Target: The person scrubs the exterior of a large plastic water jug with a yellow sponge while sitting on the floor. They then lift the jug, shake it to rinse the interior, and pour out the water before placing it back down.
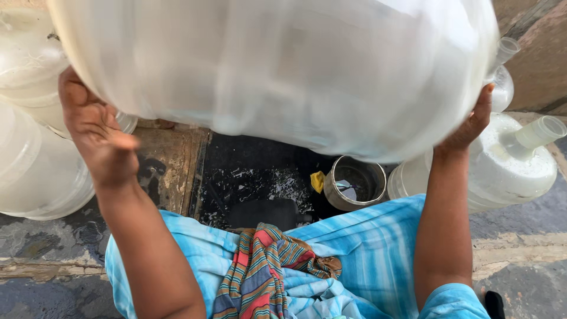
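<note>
While you lift the large translucent water jug (277,71) across the upper frame, your left hand (97,136) and right hand (472,121) press spread-fingered against its opposite sides, long axis running left-right between them.

large translucent jug (277,71) blurred, top cut off by frame edge; right hand (472,121) fingers hidden behind it

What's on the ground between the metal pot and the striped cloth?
Head view: only wet dark floor and a dark block lie between the metal pot and the striped cloth.
</note>
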